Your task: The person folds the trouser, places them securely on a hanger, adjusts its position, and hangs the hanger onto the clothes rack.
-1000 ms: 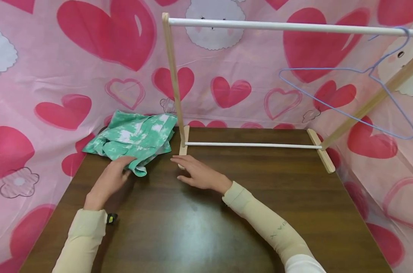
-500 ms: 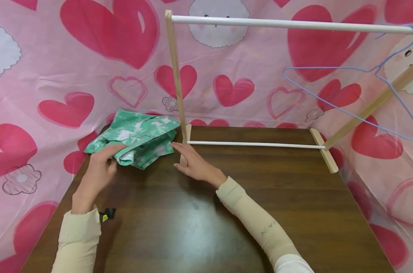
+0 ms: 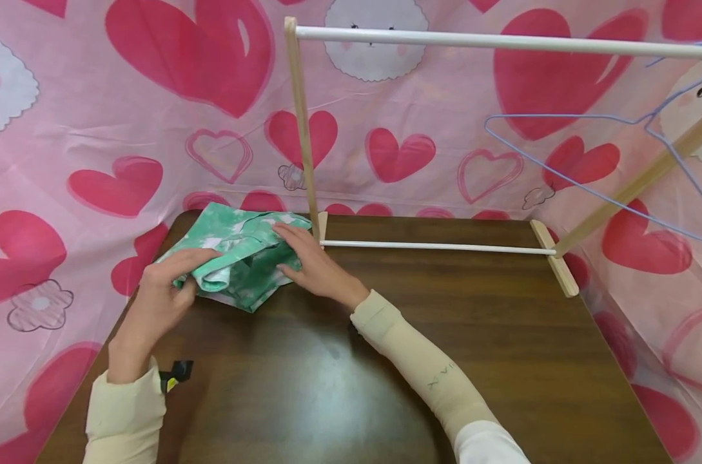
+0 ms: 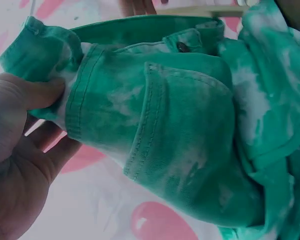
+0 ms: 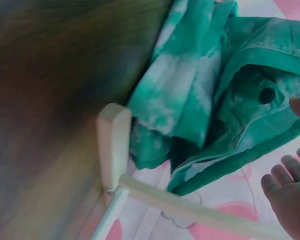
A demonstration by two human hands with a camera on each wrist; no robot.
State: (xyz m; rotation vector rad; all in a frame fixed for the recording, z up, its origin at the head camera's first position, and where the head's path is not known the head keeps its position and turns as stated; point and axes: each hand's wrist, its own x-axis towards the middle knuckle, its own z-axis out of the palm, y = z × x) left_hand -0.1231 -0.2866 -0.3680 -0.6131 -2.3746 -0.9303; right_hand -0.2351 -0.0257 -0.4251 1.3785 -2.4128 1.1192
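Note:
A green-and-white tie-dyed garment [image 3: 252,241] with stitched seams lies bunched at the back left of the table. A dark button and an open fold of the garment [image 5: 190,90] show in the right wrist view. My left hand [image 3: 159,296] pinches its near edge, lifting a rolled part. In the left wrist view the left thumb [image 4: 44,95] lies on top of the cloth with fingers underneath. My right hand [image 3: 321,267] reaches to the garment's right side, fingers extended and spread from the thumb, overlapping the cloth in the head view.
A wooden rack with a white top rail [image 3: 472,40] and a white lower bar [image 3: 432,245] stands on the brown table [image 3: 385,335]. Its left post [image 3: 303,129] rises right beside the garment. A blue hanger [image 3: 565,116] hangs at the rail's right end. Heart-patterned cloth surrounds the table.
My left hand has taken hold of the garment's edge and raised it, drawing the cloth slightly nearer. My right hand has moved left from beside the rack foot to the garment.

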